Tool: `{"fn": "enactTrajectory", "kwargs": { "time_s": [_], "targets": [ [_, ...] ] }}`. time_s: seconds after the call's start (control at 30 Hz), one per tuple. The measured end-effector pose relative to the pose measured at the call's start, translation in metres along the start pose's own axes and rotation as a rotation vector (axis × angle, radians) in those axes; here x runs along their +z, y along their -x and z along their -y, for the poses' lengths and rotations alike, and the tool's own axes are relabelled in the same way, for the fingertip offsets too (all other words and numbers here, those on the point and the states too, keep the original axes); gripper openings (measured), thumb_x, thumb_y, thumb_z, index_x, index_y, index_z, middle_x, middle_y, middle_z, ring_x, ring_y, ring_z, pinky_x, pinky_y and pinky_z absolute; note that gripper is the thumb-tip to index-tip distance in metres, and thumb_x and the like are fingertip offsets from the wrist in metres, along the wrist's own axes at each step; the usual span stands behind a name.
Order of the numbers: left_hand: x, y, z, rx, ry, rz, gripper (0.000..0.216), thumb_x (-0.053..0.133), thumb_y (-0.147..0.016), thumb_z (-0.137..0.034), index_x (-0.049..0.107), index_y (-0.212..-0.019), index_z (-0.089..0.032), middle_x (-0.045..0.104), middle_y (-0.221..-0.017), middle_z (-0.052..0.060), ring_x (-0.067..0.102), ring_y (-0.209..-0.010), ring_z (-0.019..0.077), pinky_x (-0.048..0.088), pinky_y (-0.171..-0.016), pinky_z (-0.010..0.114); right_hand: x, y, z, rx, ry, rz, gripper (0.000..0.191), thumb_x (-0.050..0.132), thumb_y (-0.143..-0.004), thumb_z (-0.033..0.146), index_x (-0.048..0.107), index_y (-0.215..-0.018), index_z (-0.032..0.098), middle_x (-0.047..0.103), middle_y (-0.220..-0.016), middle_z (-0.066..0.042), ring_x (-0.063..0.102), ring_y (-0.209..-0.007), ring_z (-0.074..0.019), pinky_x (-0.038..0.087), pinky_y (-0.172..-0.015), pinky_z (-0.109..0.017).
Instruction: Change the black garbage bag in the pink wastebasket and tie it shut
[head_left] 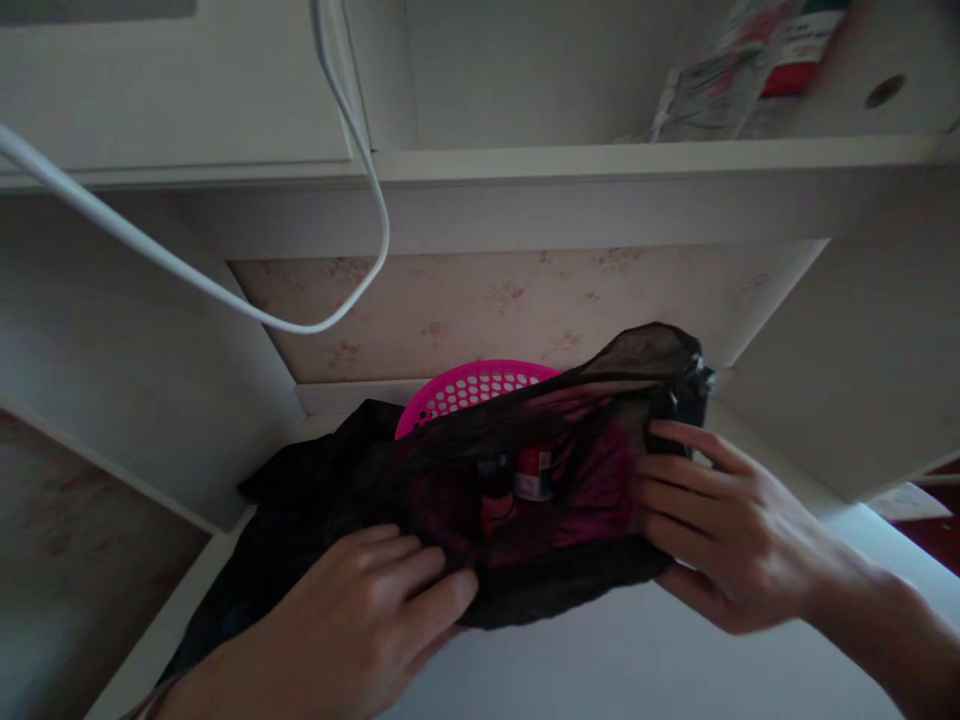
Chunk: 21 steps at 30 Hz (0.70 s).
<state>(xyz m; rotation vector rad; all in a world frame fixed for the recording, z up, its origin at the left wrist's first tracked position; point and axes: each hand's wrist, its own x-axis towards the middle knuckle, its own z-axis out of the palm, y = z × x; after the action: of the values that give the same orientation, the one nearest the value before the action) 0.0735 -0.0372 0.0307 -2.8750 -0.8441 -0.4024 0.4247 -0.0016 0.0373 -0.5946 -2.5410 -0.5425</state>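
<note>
A thin black see-through plastic bag (555,592) lies over a pink basket (427,398), whose perforated back rim shows above the bag. Through the bag's film or opening I see a small red container with a pale label (533,474) and a dark-topped reddish one (496,500). At the near left edge, my left hand (375,610) is closed on the bag, fingers curled and thumb in front. My right hand (724,530) grips the bag's right side, its fingers pressed against the gathered film. Beneath the bag, the basket's front and sides are mostly hidden.
A white cable (300,328) hangs in a loop at upper left. Above is a white shelf (600,160) holding clear-wrapped items (720,90) and a pale box with a round hole (855,90). White side panels flank the pale desk surface (600,660).
</note>
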Motion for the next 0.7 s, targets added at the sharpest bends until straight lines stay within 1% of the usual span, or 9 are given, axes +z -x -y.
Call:
{"fn": "enactTrajectory", "kwargs": {
  "time_s": [0.07,0.17,0.3,0.37,0.43,0.47,0.53,0.6,0.7],
  "targets": [
    [0.013,0.005,0.002,-0.031,0.051,0.130,0.016,0.062,-0.095,-0.018,0.061,-0.109,-0.026,0.073,-0.089,-0.002,0.070,-0.076,0.0217,0.054,-0.071,0.036,0.003,0.019,0.007,0.014,0.032,0.007,0.017,0.054,-0.086,0.018,0.062,-0.071,0.023,0.067,-0.069,-0.003,0.060,-0.074,-0.0218,0.042,-0.108,-0.049],
    [0.036,0.008,0.010,-0.078,0.114,0.259,0.015,0.066,-0.091,-0.014,0.065,-0.102,-0.026,0.075,-0.092,0.000,0.072,-0.080,0.0237,0.055,-0.071,0.036,0.021,0.042,0.014,0.086,0.113,0.038,0.022,0.052,-0.089,0.017,0.063,-0.070,0.022,0.066,-0.066,-0.004,0.059,-0.067,-0.0215,0.047,-0.099,-0.048],
    [0.061,0.003,0.028,-0.091,0.198,0.274,0.030,0.059,-0.094,-0.007,0.070,-0.112,-0.028,0.078,-0.108,0.002,0.075,-0.093,0.0252,0.056,-0.079,0.035,0.057,0.058,0.016,0.273,0.123,0.204,0.026,0.053,-0.093,0.016,0.067,-0.071,0.021,0.069,-0.069,-0.005,0.065,-0.066,-0.0230,0.051,-0.071,-0.040],
    [0.065,0.002,0.035,-0.137,0.237,0.270,0.028,0.058,-0.096,-0.013,0.072,-0.114,-0.029,0.079,-0.112,0.003,0.075,-0.097,0.0265,0.055,-0.081,0.036,0.069,0.061,0.014,0.342,-0.008,0.278,0.018,0.057,-0.094,0.018,0.073,-0.086,0.022,0.075,-0.082,-0.005,0.071,-0.076,-0.0239,0.053,-0.071,-0.037],
    [0.061,0.003,0.040,-0.190,0.301,0.304,0.019,0.062,-0.096,-0.021,0.075,-0.109,-0.028,0.079,-0.108,0.003,0.075,-0.096,0.0263,0.054,-0.082,0.035,0.072,0.063,0.011,0.419,-0.158,0.290,0.018,0.059,-0.094,0.021,0.074,-0.103,0.023,0.078,-0.098,-0.006,0.073,-0.089,-0.0251,0.056,-0.079,-0.037],
    [0.058,0.004,0.042,-0.214,0.349,0.328,0.015,0.063,-0.096,-0.025,0.076,-0.105,-0.028,0.080,-0.105,0.002,0.075,-0.094,0.0249,0.054,-0.082,0.034,0.071,0.063,0.008,0.468,-0.221,0.270,0.020,0.060,-0.093,0.022,0.074,-0.106,0.023,0.078,-0.102,-0.007,0.073,-0.092,-0.0253,0.056,-0.081,-0.037],
    [0.051,0.010,0.048,-0.279,0.473,0.335,0.014,0.061,-0.097,-0.029,0.075,-0.098,-0.027,0.079,-0.097,0.000,0.074,-0.088,0.0205,0.052,-0.078,0.030,0.064,0.063,0.000,0.597,-0.319,0.190,0.020,0.058,-0.092,0.024,0.075,-0.100,0.023,0.078,-0.096,-0.007,0.073,-0.087,-0.0240,0.056,-0.075,-0.034],
    [0.052,0.017,0.055,-0.428,0.550,0.196,0.016,0.060,-0.097,-0.034,0.072,-0.094,-0.025,0.075,-0.088,-0.001,0.071,-0.078,0.0174,0.051,-0.071,0.028,0.056,0.060,-0.009,0.764,-0.391,0.073,0.022,0.054,-0.091,0.028,0.074,-0.084,0.023,0.076,-0.083,-0.005,0.070,-0.074,-0.0217,0.054,-0.067,-0.032],
    [0.066,0.025,0.068,-0.689,0.575,-0.290,0.019,0.064,-0.091,-0.041,0.059,-0.092,-0.023,0.067,-0.082,0.000,0.065,-0.073,0.0174,0.050,-0.065,0.028,0.049,0.053,-0.025,1.035,-0.487,-0.094,0.026,0.052,-0.088,0.035,0.072,-0.076,0.023,0.075,-0.079,-0.004,0.069,-0.074,-0.0220,0.053,-0.068,-0.032]
  ]
}}
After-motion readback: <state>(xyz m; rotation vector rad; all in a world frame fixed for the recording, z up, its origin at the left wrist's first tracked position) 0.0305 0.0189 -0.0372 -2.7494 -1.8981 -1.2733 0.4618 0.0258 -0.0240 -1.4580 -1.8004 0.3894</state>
